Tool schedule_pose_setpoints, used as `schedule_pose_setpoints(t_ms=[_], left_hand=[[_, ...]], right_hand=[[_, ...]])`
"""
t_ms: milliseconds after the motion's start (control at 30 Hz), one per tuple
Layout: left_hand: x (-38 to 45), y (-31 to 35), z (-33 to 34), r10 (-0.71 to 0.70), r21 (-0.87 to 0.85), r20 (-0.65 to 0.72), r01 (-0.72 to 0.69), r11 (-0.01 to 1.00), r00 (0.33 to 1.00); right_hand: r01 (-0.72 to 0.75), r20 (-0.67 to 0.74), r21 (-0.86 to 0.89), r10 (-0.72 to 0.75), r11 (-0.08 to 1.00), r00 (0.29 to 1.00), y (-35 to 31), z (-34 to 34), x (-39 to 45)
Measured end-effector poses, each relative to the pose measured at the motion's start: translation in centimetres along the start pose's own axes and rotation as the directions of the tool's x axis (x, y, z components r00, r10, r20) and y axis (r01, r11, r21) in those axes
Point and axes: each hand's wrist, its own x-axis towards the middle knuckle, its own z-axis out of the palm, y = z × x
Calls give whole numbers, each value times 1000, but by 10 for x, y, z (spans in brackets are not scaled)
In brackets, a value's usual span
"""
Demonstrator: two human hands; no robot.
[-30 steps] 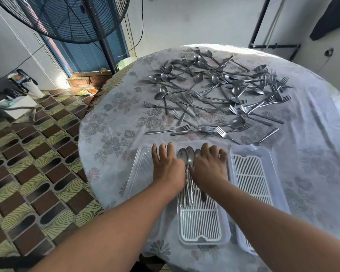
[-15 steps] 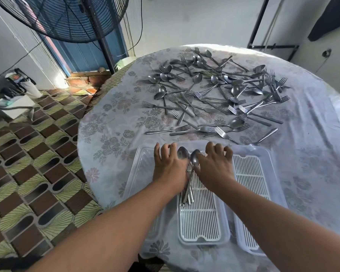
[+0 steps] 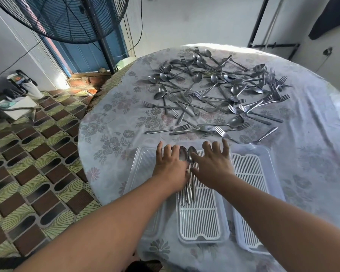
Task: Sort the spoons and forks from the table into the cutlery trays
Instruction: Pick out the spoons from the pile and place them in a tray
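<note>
Three cutlery trays sit side by side at the near edge of the tabletop [image 3: 114,122]. The middle tray [image 3: 202,222], fitted with a white slatted insert, carries a small bundle of spoons [image 3: 186,173] laid lengthwise, bowls toward the far end, handles toward the near edge. This arrangement keeps like pieces parallel and leaves the rest of the insert free.

The left hand [image 3: 170,165] lies flat with fingers spread, against the left side of the bundle. The right hand [image 3: 214,163] mirrors it on the right side, fingers spread and extended toward the tray's far rim. Neither hand grips a piece; both appear to bracket the bundle from opposite sides, probably to square the spoons into one neat stack.

The left tray [image 3: 143,154] is clear plastic with no cutlery visible in it. The right tray [image 3: 249,185] also has a slatted insert and shows no pieces.

The unsorted pile of forks and spoons [image 3: 214,91] covers the tabletop's far half, well apart from the trays. Most of the task therefore remains.
</note>
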Motion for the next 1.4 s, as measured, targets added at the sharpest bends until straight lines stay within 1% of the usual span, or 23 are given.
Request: schedule_pose_setpoints(t_ms=[133,200,267,333,367,433,467,500,600,667,800,833,967,1067,1200,1233,1267,1400], left_hand=[[8,5,-3,-47,96,97,38,995,994],[12,8,-4,-58,80,112,49,996,992],[13,9,-4,-80,-43,56,83,996,995],[14,6,-6,-107,-214,-49,95,972,993],[15,3,-6,-114,-263,-119,79,962,986],[22,-5,-7,-156,-341,-265,59,938,951],[27,-9,-9,-204,-389,-298,76,918,933],[31,-14,-13,-260,-440,-294,112,891,920],[42,-28,-27,-416,-572,-191,244,783,889],[50,-41,-32,-449,-632,-148,265,728,881],[69,-67,-38,-395,-743,-151,160,650,906],[73,-73,-42,-375,-750,-146,144,645,916],[97,-101,-50,-256,-747,-142,66,661,956],[109,-123,-50,-174,-743,-104,39,668,979],[125,-152,-42,-32,-670,-51,-10,742,998],[129,-158,-39,-10,-659,-33,-14,752,999],[133,-163,-34,7,-651,-17,-17,759,1000],[147,-169,-16,63,-582,18,-41,812,998]], right_hand=[[-6,6,-1,6,1000,1000,0,-2,4],[-9,8,27,9,1000,1000,2,-3,3],[-31,-17,87,32,996,999,5,0,0],[-58,-94,183,76,981,993,6,2,-1],[-69,-136,226,102,972,986,5,1,-1],[-79,-184,278,134,957,974,3,-4,2],[-84,-182,308,145,948,972,1,-7,4],[-96,-165,358,164,929,973,-1,-12,7],[-143,-108,518,230,844,967,-12,-20,17],[-157,-106,603,274,782,956,-19,-21,27],[-134,-131,777,367,615,921,-39,-24,57],[-137,-122,812,395,567,911,-46,-27,66],[-198,-43,891,508,410,860,-72,-43,99],[-303,70,906,600,297,797,-89,-50,118],[-398,181,901,686,171,705,-100,-51,128],[-408,195,901,705,146,682,-100,-49,129],[-423,200,895,719,142,665,-99,-47,128],[-481,184,855,752,196,633,-93,-44,127]])
